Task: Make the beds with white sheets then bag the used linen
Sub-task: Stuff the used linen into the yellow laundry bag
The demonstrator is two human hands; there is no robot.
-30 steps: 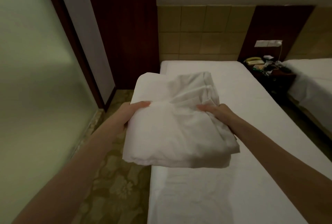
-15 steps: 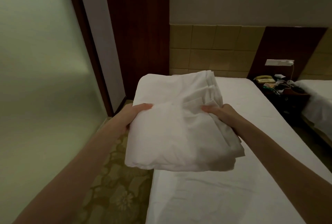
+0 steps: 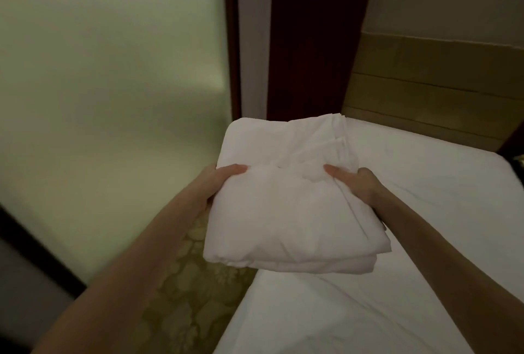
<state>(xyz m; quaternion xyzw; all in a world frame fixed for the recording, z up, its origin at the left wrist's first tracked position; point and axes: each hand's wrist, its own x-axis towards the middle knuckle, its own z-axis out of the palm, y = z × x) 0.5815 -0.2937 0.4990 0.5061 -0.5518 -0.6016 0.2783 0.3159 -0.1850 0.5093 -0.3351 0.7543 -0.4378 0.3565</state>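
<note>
White cotton, the folded sheet (image 3: 286,206) hangs above the bed (image 3: 425,211), pinched by left hand (image 3: 218,183) and right hand (image 3: 357,183). It looks soft and light; its edges suit gripping.

A folded white sheet (image 3: 286,200) sat thick and rumpled, many layers deep, held up in the air above the near left corner of the bed (image 3: 419,211). Its stacked folded edges faced the bed's head end. The bed itself lay flat under a smooth white sheet, faintly creased.
</note>
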